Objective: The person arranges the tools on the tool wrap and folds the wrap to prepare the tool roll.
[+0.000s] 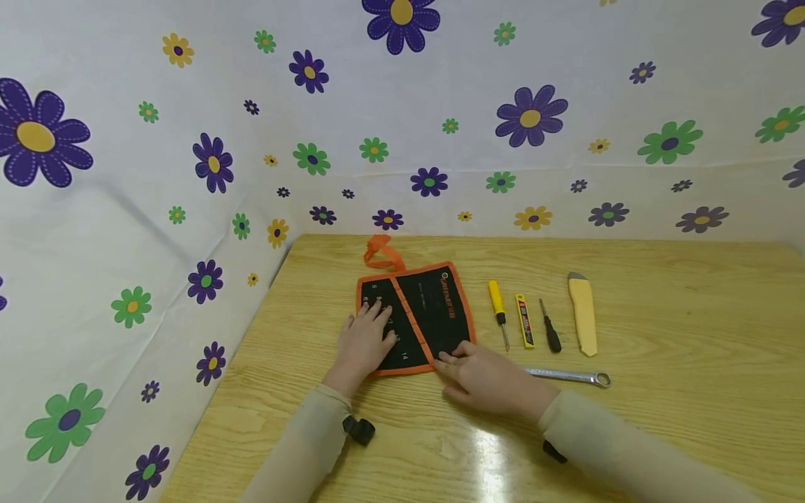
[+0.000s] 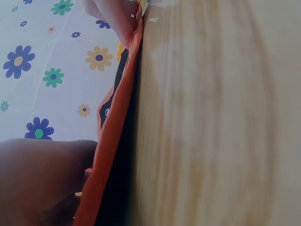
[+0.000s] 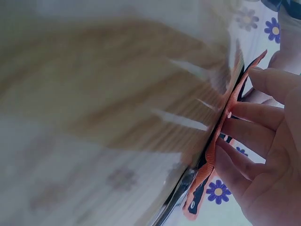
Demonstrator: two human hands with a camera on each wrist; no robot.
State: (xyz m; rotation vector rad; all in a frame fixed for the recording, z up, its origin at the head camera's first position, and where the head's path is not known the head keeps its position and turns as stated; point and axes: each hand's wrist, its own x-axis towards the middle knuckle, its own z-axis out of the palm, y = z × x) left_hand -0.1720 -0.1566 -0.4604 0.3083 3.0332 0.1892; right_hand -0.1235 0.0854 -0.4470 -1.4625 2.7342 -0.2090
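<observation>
Head view: both grips point(image 1: 363, 339) point(image 1: 487, 377) touch the numbered pouch point(image 1: 434, 318)

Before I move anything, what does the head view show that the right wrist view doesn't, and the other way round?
Only the head view: the yellow screwdriver, small yellow box, black screwdriver, yellow-handled knife, and the orange strap on the pouch.

Only the right wrist view: the undersides of the fingers of the right hand, and what looks like the pouch-side end of the wrench.

Both: pouch, right hand, part of the wrench, tabletop and flowered backdrop.
</observation>
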